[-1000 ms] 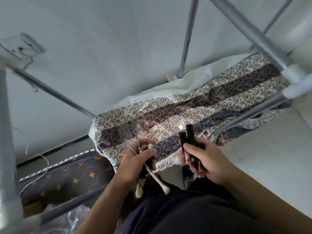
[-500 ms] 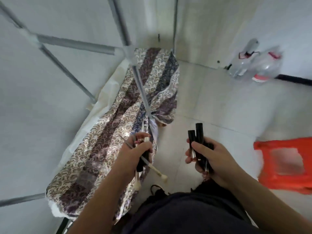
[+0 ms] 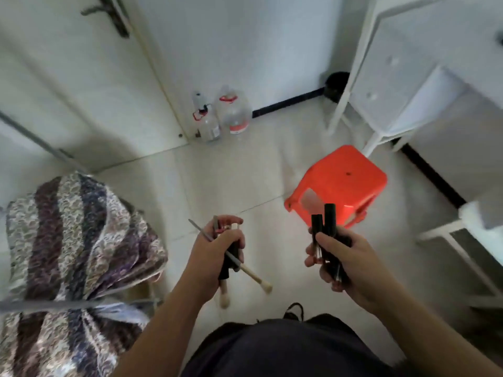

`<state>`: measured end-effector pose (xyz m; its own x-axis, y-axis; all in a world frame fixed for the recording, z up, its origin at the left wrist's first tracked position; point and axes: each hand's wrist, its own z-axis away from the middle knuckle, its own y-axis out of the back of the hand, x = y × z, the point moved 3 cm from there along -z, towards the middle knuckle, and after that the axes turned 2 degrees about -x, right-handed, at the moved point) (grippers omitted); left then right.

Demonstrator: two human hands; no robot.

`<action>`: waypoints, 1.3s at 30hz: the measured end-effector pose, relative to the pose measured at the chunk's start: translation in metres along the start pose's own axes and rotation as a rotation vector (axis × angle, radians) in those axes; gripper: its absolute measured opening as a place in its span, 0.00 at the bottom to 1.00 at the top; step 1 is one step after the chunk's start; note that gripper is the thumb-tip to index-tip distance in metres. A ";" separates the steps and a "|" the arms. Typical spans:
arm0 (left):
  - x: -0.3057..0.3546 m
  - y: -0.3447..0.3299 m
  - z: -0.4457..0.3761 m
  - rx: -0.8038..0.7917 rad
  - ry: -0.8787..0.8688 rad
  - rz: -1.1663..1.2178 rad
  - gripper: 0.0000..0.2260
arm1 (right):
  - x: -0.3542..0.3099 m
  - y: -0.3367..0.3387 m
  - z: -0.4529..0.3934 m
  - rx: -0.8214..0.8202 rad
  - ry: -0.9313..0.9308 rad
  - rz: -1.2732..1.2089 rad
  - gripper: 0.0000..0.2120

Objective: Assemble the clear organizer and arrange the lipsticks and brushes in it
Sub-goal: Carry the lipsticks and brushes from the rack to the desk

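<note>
The left hand (image 3: pixel 217 247) grips a loose bundle of brushes (image 3: pixel 251 273), the right hand (image 3: pixel 337 257) clasps several black lipsticks (image 3: pixel 325 227); both lots look light, rigid and smooth, likely to slide unless held mid-shaft. No organizer shows; open floor lies ahead, the orange stool (image 3: pixel 343 183) far right, a patterned cloth (image 3: pixel 70 240) left.

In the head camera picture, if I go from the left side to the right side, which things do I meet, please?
Patterned cloth → left hand gripping makeup brushes → right hand gripping black lipstick tubes → white furniture. The clear bottles and the orange stool sit farther back and overlap the hands' span, so I leave them out.
</note>
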<state>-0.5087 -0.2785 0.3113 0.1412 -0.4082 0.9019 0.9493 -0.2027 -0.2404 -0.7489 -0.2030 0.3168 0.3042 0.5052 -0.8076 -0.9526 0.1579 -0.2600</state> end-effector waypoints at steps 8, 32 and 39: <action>0.007 -0.139 -0.109 -0.307 0.113 -0.127 0.11 | -0.029 0.122 0.018 0.359 0.099 -0.221 0.06; 0.008 -0.480 -0.346 -0.787 0.216 -0.289 0.11 | -0.133 0.380 -0.020 0.923 0.330 -0.493 0.10; -0.021 -0.630 -0.388 -0.690 0.197 -0.297 0.10 | -0.182 0.547 -0.014 0.857 0.268 -0.395 0.09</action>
<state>-1.2190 -0.4876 0.3048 -0.2056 -0.3879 0.8985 0.5406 -0.8103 -0.2262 -1.3256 -0.2209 0.3143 0.4919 0.0908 -0.8659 -0.4295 0.8904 -0.1506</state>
